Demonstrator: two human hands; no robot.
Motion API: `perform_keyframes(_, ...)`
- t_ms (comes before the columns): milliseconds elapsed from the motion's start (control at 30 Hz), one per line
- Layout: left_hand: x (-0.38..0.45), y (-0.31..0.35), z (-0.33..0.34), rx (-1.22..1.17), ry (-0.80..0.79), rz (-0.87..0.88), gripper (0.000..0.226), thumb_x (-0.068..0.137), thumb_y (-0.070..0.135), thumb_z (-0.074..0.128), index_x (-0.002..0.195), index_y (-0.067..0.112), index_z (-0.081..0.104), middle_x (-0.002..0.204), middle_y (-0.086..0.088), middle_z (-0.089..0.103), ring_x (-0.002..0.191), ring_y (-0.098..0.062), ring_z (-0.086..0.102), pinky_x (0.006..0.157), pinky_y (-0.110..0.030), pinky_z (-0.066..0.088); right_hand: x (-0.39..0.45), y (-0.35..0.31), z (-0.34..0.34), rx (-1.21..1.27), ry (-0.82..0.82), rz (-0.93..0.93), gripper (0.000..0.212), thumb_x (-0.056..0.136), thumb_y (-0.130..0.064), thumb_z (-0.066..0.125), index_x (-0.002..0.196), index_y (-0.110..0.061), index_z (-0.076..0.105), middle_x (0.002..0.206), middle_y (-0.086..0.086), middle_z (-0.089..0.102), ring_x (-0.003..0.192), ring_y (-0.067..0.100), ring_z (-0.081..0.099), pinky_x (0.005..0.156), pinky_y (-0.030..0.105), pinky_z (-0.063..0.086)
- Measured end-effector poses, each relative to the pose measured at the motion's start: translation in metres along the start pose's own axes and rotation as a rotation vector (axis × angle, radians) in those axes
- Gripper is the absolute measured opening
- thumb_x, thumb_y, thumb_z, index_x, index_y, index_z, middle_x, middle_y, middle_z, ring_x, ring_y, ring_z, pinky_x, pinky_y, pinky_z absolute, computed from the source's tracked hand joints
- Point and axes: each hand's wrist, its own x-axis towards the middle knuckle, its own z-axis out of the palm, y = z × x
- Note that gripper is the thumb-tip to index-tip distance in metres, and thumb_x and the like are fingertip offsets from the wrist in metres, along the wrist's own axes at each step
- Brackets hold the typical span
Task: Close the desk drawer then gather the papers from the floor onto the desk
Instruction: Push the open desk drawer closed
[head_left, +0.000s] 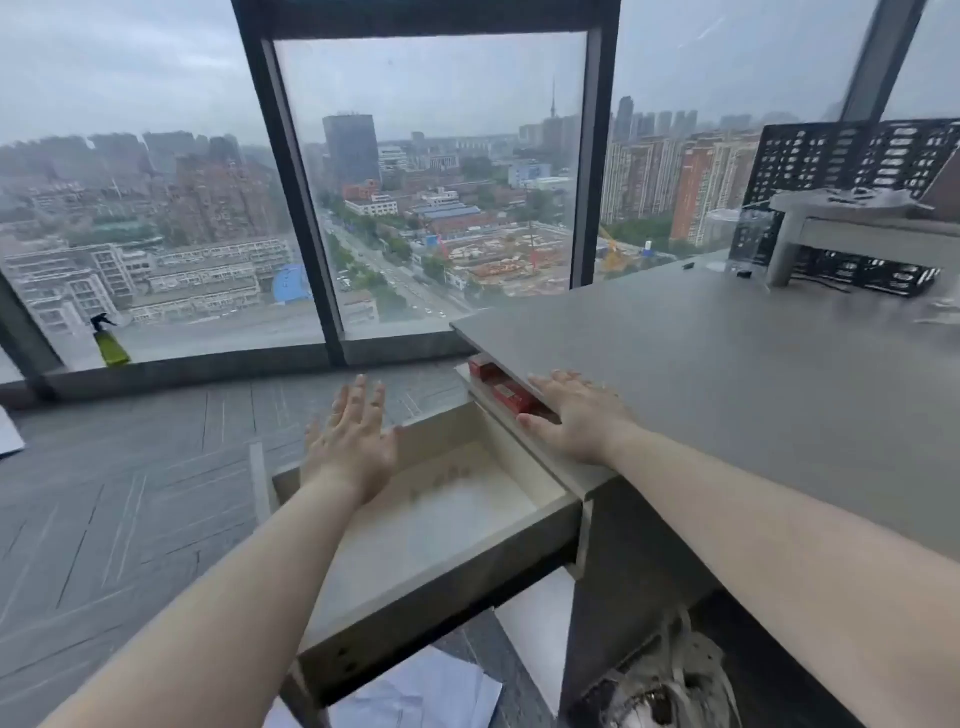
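The drawer (436, 525) stood pulled well out from the desk (727, 395) at the centre of the frame, its pale inside apparently bare. A second, shallower drawer (498, 392) above it, just under the desk edge, was also partly out and showed red boxes (511, 397).

The left hand (353, 441) hovered flat and open, fingers spread, over the drawer's far wall, holding nothing. The right hand (576, 415) lay open, palm down, on the desk edge, its fingertips over the shallow drawer.

The drawer looked like rigid board on runners; it would likely slide with a light, even push on its grey front panel (260, 483) at the left, not on a thin side wall. Fingers at the desk edge risked being pinched.

The papers (415, 696) lay on the floor (130, 493) at the bottom of the frame, partly under the open drawer, with another sheet (9, 434) at the left edge. Thin and limp, they would need a fingertip under an edge.

A spray bottle (109, 340) stood by the window; a black mesh rack (852, 208) and grey stand (841, 228) filled the upper right.
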Motion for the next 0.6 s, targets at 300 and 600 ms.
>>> perform_keyframes(300, -0.041, -0.100, 0.037, -0.088, -0.193, -0.442, 0.079, 0.096, 0.048, 0.025, 0.148, -0.001, -0.008, 0.160, -0.017, -0.009, 0.149, -0.028, -0.006, 0.121, -0.039, 0.003, -0.003, -0.009, 0.004, -0.241, -0.062, 0.091, 0.082, 0.088, -0.066, 0.027, 0.152, -0.021, 0.004, 0.163, 0.001, 0.003, 0.150, 0.019, 0.004, 0.120, 0.050, 0.005)
perform_keyframes(600, -0.043, -0.091, 0.053, -0.378, -0.155, -0.514, 0.084, 0.092, 0.042, 0.045, 0.149, -0.003, 0.002, 0.160, -0.017, 0.009, 0.147, -0.032, 0.016, 0.117, -0.041, 0.018, 0.019, -0.008, 0.005, -0.299, -0.087, 0.078, 0.089, 0.083, -0.072, 0.027, 0.152, -0.021, 0.000, 0.163, 0.000, -0.001, 0.150, 0.019, 0.001, 0.120, 0.051, 0.005)
